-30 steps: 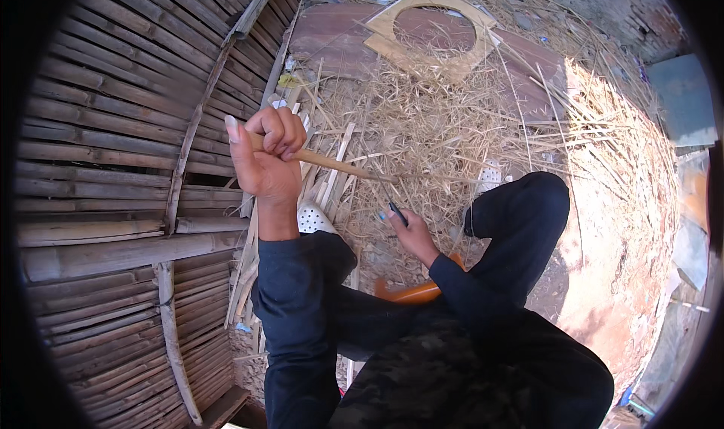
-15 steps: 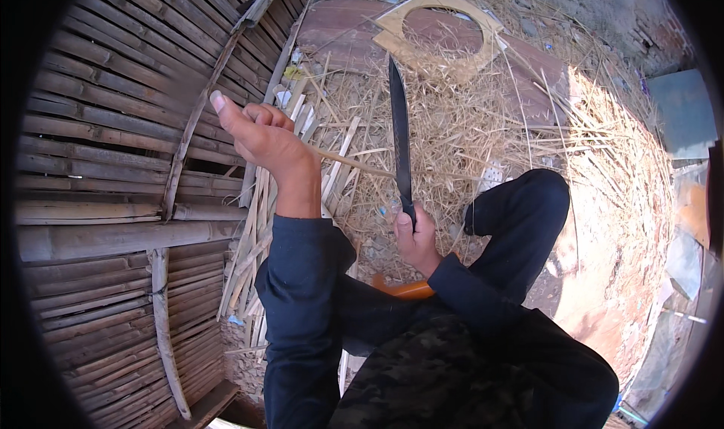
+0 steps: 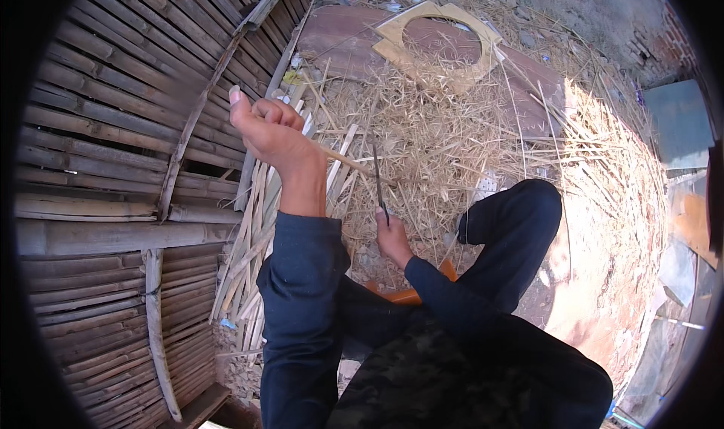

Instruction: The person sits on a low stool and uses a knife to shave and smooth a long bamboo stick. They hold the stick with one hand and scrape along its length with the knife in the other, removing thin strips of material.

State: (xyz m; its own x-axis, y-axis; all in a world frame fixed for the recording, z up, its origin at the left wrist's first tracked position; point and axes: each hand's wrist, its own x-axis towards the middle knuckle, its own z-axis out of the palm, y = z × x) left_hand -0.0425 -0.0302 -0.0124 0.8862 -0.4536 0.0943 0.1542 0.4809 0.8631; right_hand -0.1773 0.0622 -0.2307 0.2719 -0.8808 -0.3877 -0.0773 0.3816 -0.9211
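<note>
- Bamboo strip point(image 3: 354, 162), thin, pinched in L hand point(image 3: 268, 131), fist raised, fingers curled tight round it; strip runs R to the blade.
- R hand point(image 3: 394, 237) clamped on knife point(image 3: 377, 176) handle, blade up, edge-on, meeting strip.
- Straw litter point(image 3: 452, 135) below; bamboo slat panel point(image 3: 113, 127) on L; plywood ring cut-out point(image 3: 441, 41) far side.

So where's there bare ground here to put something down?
Bare patches: the reddish board beside the cut-out wooden frame, and the dirt right of the knee. Crowded: straw and bamboo strips around the left hand and right hand.
</note>
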